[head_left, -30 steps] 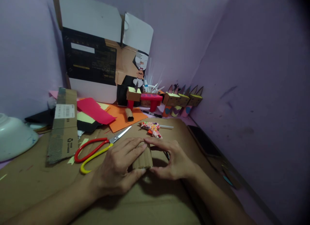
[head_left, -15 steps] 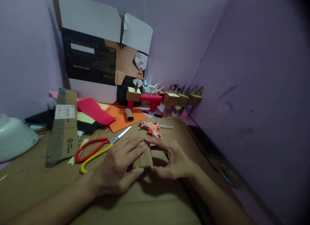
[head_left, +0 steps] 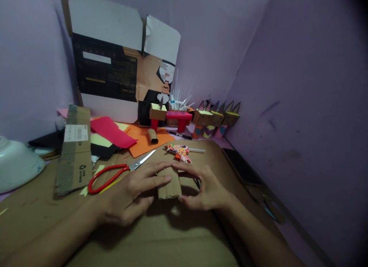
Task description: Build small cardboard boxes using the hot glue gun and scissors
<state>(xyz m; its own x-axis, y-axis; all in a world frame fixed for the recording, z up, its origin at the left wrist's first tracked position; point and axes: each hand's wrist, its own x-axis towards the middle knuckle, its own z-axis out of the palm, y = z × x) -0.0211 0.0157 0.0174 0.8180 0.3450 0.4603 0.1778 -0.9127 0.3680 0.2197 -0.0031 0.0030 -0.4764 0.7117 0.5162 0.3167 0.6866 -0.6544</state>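
A small folded piece of corrugated cardboard [head_left: 169, 187] is at the middle of the work surface. My right hand [head_left: 201, 188] grips its right side, index finger at the far edge and thumb at the near corner. From the left, my left hand [head_left: 135, 196] rests outstretched fingers on its top and far edge, with the thumb lifted off and apart. Scissors [head_left: 115, 176] with a red and a yellow handle lie left of my left hand, their yellow handle mostly hidden. Just beyond the hands lies a glue gun [head_left: 180, 152] with a floral pattern and a stick in its back.
A cardboard strip [head_left: 75, 152] and coloured paper [head_left: 112, 132] lie at the left, near a white bowl-like object [head_left: 18, 165]. Several cardboard animal figures [head_left: 203, 117] stand along the back, below an unfolded box [head_left: 106, 67]. A dark phone-like slab [head_left: 243, 166] lies at the right.
My left thumb has come away from the near edge of the cardboard piece, and the left hand has shifted left, covering more of the yellow handle. My right hand keeps its grip.
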